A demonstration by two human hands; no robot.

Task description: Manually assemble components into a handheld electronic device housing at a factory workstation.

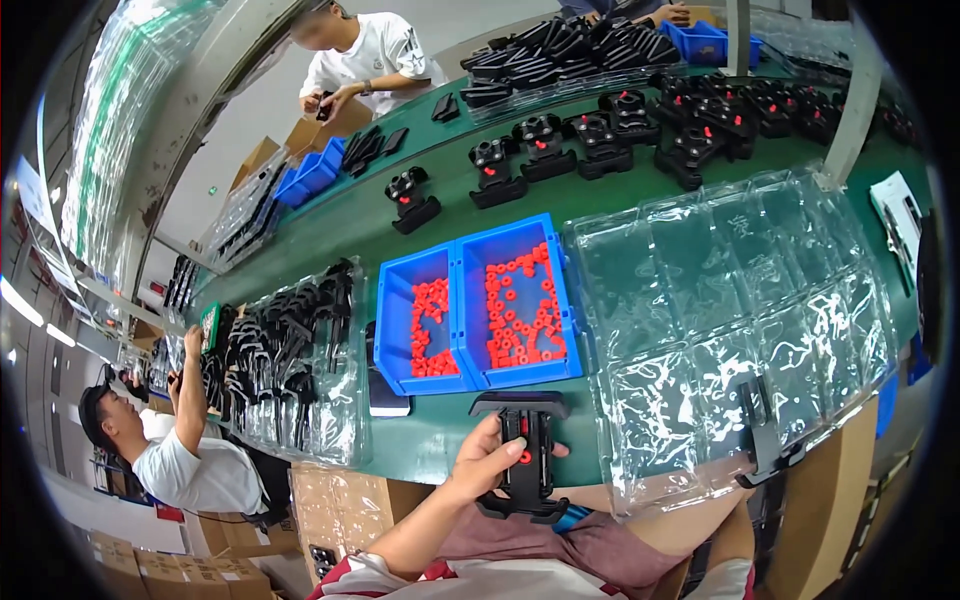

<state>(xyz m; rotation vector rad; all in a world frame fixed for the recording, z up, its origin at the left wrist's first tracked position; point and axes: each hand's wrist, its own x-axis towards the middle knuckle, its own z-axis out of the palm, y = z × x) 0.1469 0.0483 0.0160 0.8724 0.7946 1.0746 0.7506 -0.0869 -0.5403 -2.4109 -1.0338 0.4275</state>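
My left hand (pixel 485 462) is closed around a black phone holder (pixel 538 455), held upright just in front of the table's near edge. The thumb lies across its front, beside small red pieces (pixel 525 457) set in the middle channel. Fingertips show past the holder's right side. Of my right arm only the forearm (pixel 734 545) shows at the lower right; the hand itself is hidden. Beyond the holder stand two joined blue bins (pixel 458 330) with small red ring-shaped parts (pixel 515 310) in them. A black bracket (pixel 762 430) lies on the clear plastic tray's near right edge.
The clear compartmented tray (pixel 690 270) covers the green table's (pixel 440 440) right side. Black parts fill another tray (pixel 290 350) at left. Assembled black holders (pixel 545 145) line the back. Two co-workers, a person (pixel 365 60) across and a person (pixel 190 460) at left, work nearby.
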